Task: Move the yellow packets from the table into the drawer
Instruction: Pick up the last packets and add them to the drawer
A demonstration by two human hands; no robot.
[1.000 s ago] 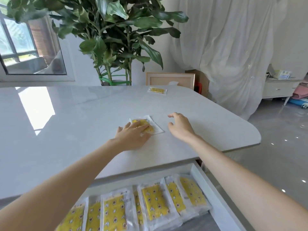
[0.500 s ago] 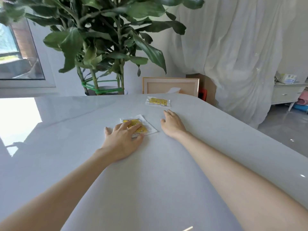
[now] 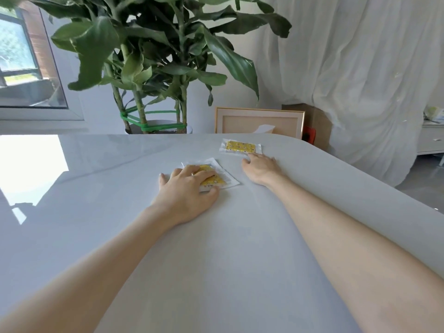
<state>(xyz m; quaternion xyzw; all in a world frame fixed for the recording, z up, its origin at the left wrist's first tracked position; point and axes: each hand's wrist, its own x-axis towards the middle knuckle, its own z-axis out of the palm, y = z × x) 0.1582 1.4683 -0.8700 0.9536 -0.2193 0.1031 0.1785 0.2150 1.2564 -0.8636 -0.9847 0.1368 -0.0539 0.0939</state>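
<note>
- The near yellow printed packet in a clear plastic wrapper (image 3: pixel 222 177) lies flat on the pale grey glossy table (image 3: pixel 216 248), just left of the frame's centre.
- The left hand (image 3: pixel 186 188) rests palm-down on it, fingers straight and spread, covering its left part.
- A second yellow packet of the same kind (image 3: pixel 241 147) lies further up the frame, near the table's rounded far edge, apart from the first.
- The right hand (image 3: pixel 260 168) lies low on the table just below this packet, fingers stretched forward and slightly apart. Their tips are at its near edge, but whether they press it cannot be told.
- Behind the table, a white round pot (image 3: pixel 190 129) holds a large-leaved green plant (image 3: pixel 149 56), its stems bound with green tape (image 3: pixel 153 127).
- A gold-edged beige frame (image 3: pixel 259 122) leans to the pot's right, with a white curtain (image 3: pixel 348 68) at the upper right.
- A second ago the open drawer, holding a row of packets, showed at the bottom of the frame. The view has since tilted up and the drawer is out of frame.
- The right hand has advanced from beside the near packet to the far one, while the left stays on its packet.
</note>
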